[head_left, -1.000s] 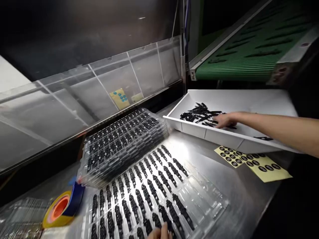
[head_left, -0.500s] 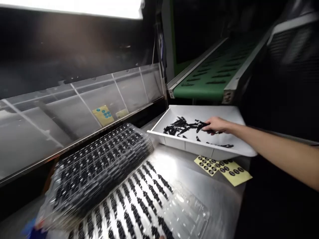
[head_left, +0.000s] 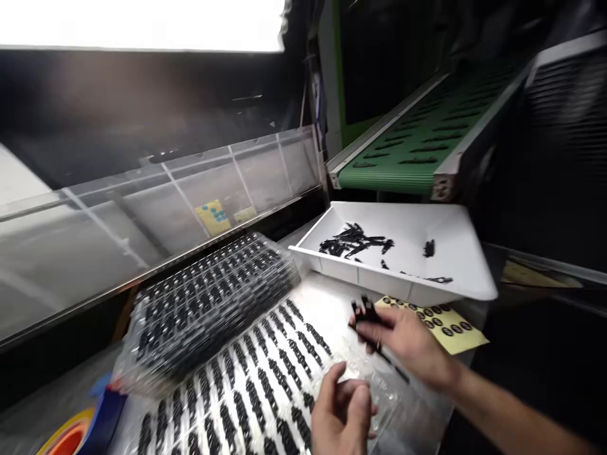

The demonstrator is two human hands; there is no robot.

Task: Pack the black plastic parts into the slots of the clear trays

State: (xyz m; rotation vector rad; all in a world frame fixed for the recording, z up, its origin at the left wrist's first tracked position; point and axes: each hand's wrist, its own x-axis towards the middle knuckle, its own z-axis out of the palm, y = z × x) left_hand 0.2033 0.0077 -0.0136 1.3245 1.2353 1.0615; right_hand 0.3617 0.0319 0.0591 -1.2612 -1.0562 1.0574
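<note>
- The steel surface carries everything here; a clear partition stands along its far edge.
- A green conveyor slopes down toward the far right corner, ending just above the white tray.
- The white tray sits at the far right corner, with a loose pile of black parts at its left end and a few strays to the right.
- A stack of filled blister trays lies along the far edge, left of the white tray.
- The clear blister tray lies at the near edge, its rows filled with black parts except for the pockets at its right end.
- The yellow sticker sheet lies at the right edge, partly under the white tray.
- The right hand hovers over the blister tray's right end, its grip pinching a few black plastic parts at the fingertips.
- The left hand is at the near edge over the empty pockets, fingers curled; whether its grip holds anything cannot be told.
- A tape roll sits at the near left corner.
</note>
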